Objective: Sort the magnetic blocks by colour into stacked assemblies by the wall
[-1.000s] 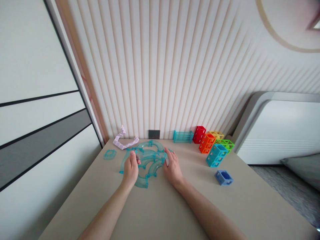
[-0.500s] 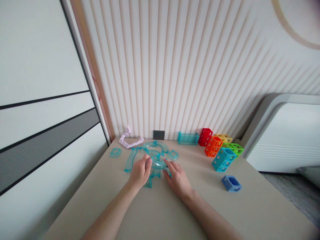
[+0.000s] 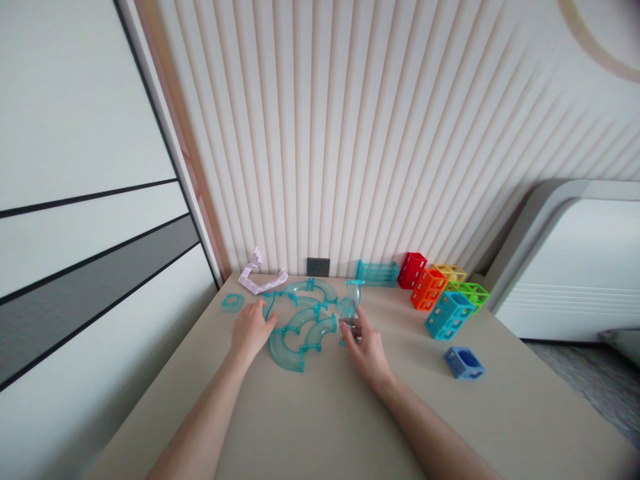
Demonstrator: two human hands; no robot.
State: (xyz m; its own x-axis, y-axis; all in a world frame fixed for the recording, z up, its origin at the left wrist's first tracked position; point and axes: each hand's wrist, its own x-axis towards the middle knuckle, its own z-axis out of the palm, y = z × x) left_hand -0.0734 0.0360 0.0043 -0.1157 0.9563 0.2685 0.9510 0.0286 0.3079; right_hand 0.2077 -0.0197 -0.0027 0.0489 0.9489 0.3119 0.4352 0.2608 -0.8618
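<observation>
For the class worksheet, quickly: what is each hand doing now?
Left hand: open, resting at the curved tracks.
Right hand: shut on a track piece.

No readable text, label, brand or number anywhere (blocks, track pieces, wall all unmarked).

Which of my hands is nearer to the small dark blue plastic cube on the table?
Right. The right hand is left of the small dark blue plastic cube, holding a clear teal track piece; the left hand lies farther left, beyond the curved teal tracks.
</observation>
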